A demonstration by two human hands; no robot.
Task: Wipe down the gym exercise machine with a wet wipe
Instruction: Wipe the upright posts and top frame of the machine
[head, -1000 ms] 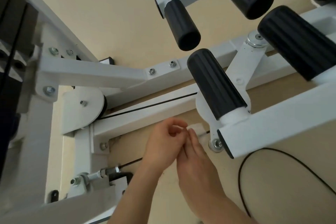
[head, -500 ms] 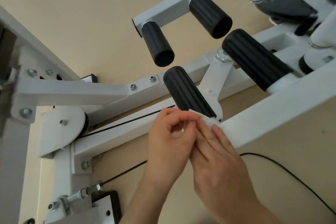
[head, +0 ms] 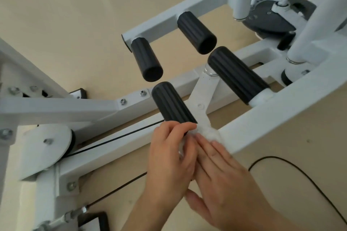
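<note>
Left hand (head: 169,157) pinches the wipe (head: 208,133) with curled fingers, right hand (head: 223,182) presses it with flat fingers on the bar (head: 281,116) at mid frame; pushed too hard, it could bunch up and slip off.

Four rollers cluster mid-frame: two (head: 147,60) (head: 196,33) on the far bar, two (head: 173,106) (head: 237,75) on the nearer bar (head: 281,110). A wet wipe (head: 207,132) lies on the nearer bar's left end, just below the closest roller. The left hand (head: 170,157) sits at the wipe's left edge, seemingly pinching it. The right hand (head: 221,184) lies flat in front, fingertips on the wipe. A pulley (head: 48,148) sits at the frame's left side, and a cord (head: 300,172) lies on the floor at right.
</note>
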